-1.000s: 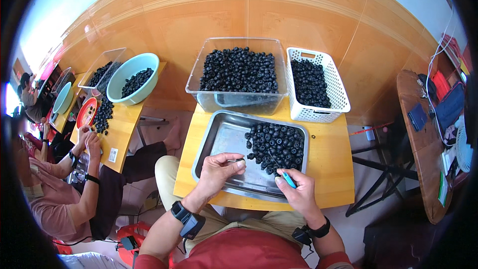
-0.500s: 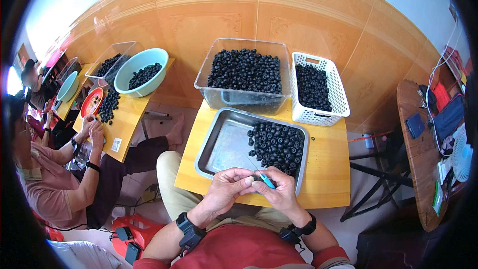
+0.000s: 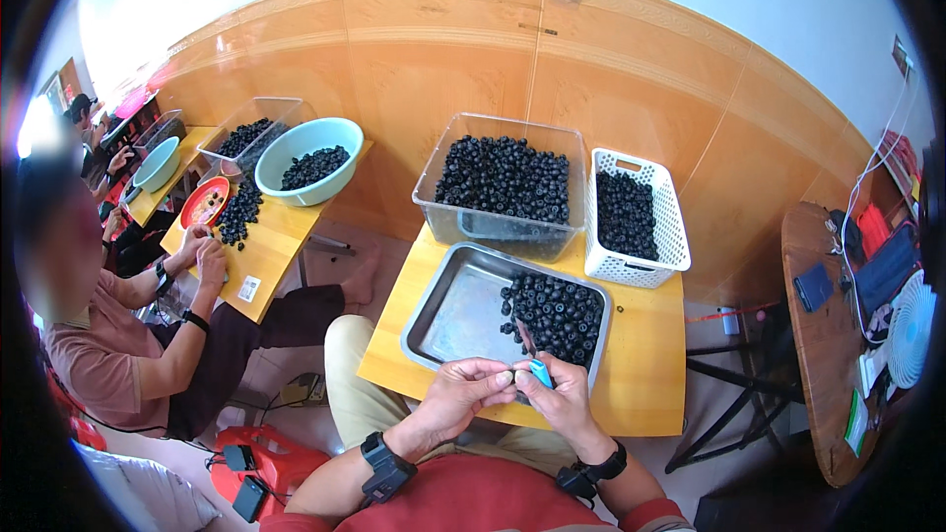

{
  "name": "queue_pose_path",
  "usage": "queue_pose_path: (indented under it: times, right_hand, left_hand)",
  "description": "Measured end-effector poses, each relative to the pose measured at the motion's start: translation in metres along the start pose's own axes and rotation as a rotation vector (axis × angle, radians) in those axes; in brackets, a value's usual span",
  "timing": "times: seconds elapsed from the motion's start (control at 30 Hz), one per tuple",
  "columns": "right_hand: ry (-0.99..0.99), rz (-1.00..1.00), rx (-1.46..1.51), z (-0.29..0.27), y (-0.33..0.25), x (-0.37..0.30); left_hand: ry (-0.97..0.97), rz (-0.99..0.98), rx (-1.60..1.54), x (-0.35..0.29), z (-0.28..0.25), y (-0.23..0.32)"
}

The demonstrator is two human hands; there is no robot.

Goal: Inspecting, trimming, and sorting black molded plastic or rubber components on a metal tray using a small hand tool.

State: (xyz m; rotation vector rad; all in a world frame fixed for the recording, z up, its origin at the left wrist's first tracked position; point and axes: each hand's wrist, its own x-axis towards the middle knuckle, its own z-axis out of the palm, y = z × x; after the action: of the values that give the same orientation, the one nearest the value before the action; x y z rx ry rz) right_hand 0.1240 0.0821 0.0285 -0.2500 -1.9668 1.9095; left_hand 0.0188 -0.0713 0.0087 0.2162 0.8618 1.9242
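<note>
Both hands meet over the near edge of a metal tray point(image 3: 443, 320), their fingertips almost touching. My left hand point(image 3: 455, 402) pinches a small dark piece, mostly hidden by the fingers. A small knife with a light-blue handle point(image 3: 540, 371) is gripped in my right hand point(image 3: 560, 404), its thin blade pointing up and away over the tray. On the tray's right side lies a heap of black, round, berry-sized pieces point(image 3: 560, 320), several showing a ring or hole; the left side shows bare metal.
Behind the tray stand a clear plastic bin point(image 3: 448, 222) and a white perforated basket point(image 3: 670, 222), both holding black pieces. At left, a co-worker's hands point(image 3: 202, 256) work by a green basin point(image 3: 340, 182) and a red plate point(image 3: 189, 215). A brown round table point(image 3: 813, 355) stands at right.
The view has tilted up, so the table sits lower and further right. The knife blade has swung from pointing up-left to nearly straight ahead. Both hands keep their grip close together.
</note>
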Motion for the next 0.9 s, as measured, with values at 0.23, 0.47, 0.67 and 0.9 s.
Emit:
queue_pose_path:
  times: [0.23, 0.47, 0.67, 0.9]
  right_hand:
    - [-0.048, 0.15, 0.191, 0.003, 0.005, 0.001]
    - [-0.088, 0.171, 0.249, 0.003, 0.005, -0.006]
    - [-0.112, 0.189, 0.214, 0.004, 0.002, -0.011]
    - [-0.066, -0.23, -0.28, 0.005, -0.017, -0.018]
  left_hand:
    - [0.03, 0.003, 0.022, -0.005, 0.002, 0.004]
    - [0.026, 0.04, 0.042, -0.015, 0.004, 0.0]
    - [0.035, 0.057, 0.021, -0.025, 0.005, -0.001]
    - [0.02, 0.185, -0.029, -0.03, 0.012, 0.014]
